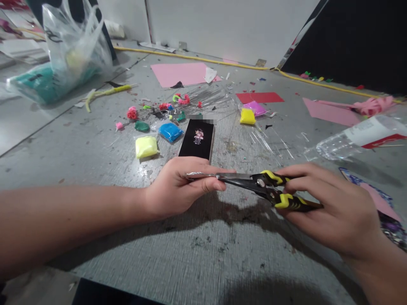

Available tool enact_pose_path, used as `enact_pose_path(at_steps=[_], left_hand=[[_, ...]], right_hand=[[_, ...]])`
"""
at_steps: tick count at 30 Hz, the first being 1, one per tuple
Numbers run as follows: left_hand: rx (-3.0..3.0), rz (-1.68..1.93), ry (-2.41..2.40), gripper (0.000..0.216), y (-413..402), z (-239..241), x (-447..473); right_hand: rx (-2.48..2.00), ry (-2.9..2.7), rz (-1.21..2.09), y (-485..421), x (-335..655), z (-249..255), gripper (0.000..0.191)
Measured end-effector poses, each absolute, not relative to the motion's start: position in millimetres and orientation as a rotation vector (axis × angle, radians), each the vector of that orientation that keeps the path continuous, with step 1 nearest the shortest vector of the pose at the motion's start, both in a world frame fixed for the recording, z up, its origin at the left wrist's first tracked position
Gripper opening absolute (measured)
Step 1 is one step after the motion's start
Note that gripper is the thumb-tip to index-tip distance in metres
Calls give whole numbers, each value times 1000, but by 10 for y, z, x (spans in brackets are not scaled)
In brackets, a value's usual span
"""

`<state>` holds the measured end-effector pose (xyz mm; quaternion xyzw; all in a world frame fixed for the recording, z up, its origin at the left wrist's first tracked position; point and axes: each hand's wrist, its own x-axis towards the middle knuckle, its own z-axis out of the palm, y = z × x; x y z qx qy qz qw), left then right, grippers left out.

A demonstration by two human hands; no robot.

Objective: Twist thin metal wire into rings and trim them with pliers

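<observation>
My left hand is closed in a pinch on a thin clear strip that runs between thumb and fingers. My right hand grips black scissors with yellow zigzag handles. The blades point left and meet the strip just beside my left fingertips. Both hands hover low over the grey floor, right in front of a phone with its screen lit.
Small bags of coloured clay lie beyond the phone: yellow, blue, another yellow. Clear strips are scattered about. Pink sheets, a red sheet, a plastic bag at far left and a plastic bottle at right.
</observation>
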<state>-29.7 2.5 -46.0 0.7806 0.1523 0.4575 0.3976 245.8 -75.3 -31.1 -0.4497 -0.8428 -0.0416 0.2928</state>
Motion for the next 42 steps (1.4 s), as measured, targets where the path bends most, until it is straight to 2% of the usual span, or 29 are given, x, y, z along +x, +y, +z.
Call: enact_pose_path(at_steps=[10, 23, 32, 42], left_hand=[[2073, 1188, 302, 21, 45, -439, -312], [2128, 1169, 265, 19, 48, -446, -331], [2208, 1082, 144, 27, 26, -354, -383], [2217, 1092, 133, 28, 4, -379, -395]], right_hand=[[-1194, -2273, -143, -747, 2475, -293, 18], [-1158, -2304, -64, -735, 2559, -321, 10], [-1101, -2300, -117, -740, 2485, -246, 19], [-1041, -2302, -164, -721, 2499, -235, 19]])
